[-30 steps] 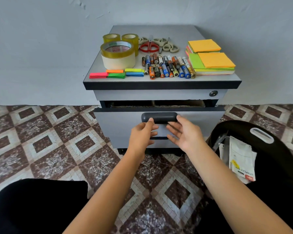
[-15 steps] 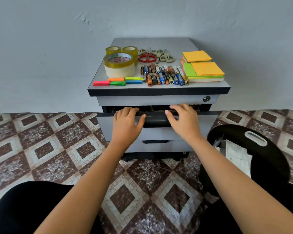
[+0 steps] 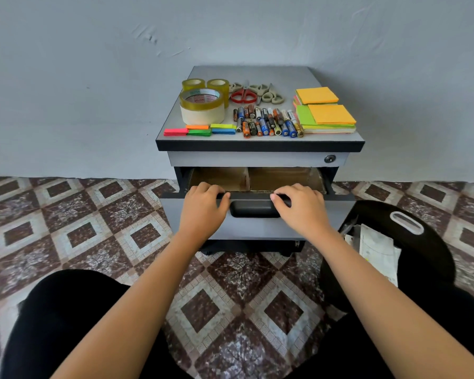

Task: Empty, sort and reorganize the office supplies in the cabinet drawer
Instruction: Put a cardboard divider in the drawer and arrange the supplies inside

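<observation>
Partly open drawer [image 3: 257, 228] below cabinet top [image 3: 252, 73]; left hand [image 3: 203, 212] and right hand [image 3: 303, 210] gripping its front edge, fingers curled over; on top: 3 tape rolls [image 3: 202, 106], scissors [image 3: 242, 94], batteries [image 3: 267, 123], notes [image 3: 326, 116].

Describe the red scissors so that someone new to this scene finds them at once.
Find the grey cabinet and look on its top. Behind the batteries, right of the tape rolls, lie several scissors. The red scissors alone have red handles; the beige scissors beside them do not.
</observation>
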Available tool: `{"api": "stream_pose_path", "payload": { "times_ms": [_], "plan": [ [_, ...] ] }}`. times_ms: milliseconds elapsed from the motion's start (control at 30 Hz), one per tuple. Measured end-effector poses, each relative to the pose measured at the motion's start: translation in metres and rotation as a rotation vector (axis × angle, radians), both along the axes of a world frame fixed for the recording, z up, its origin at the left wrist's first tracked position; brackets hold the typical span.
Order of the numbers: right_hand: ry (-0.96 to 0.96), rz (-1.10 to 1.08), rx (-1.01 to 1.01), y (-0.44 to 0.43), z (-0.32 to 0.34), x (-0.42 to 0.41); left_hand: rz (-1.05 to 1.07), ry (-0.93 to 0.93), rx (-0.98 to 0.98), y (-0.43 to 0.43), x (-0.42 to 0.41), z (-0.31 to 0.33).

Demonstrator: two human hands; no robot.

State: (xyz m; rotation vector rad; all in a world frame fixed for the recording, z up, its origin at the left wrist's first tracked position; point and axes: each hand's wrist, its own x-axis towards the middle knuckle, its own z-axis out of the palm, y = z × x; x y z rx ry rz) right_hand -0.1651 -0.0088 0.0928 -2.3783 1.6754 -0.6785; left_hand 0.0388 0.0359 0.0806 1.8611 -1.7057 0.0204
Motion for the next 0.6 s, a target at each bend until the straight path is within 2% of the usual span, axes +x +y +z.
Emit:
{"api": "stream_pose_path", "payload": {
  "times_ms": [200,600],
  "plan": [
    [-0.041,0.015,0.028,0.052,0.002,-0.013,-0.020,-0.044,-0.040,0.049,-0.007,-0.009],
    [0.035,0.043,0.172,0.135,0.010,-0.031,-0.048,-0.096,-0.025,0.134,-0.015,-0.014]
  ]
}}
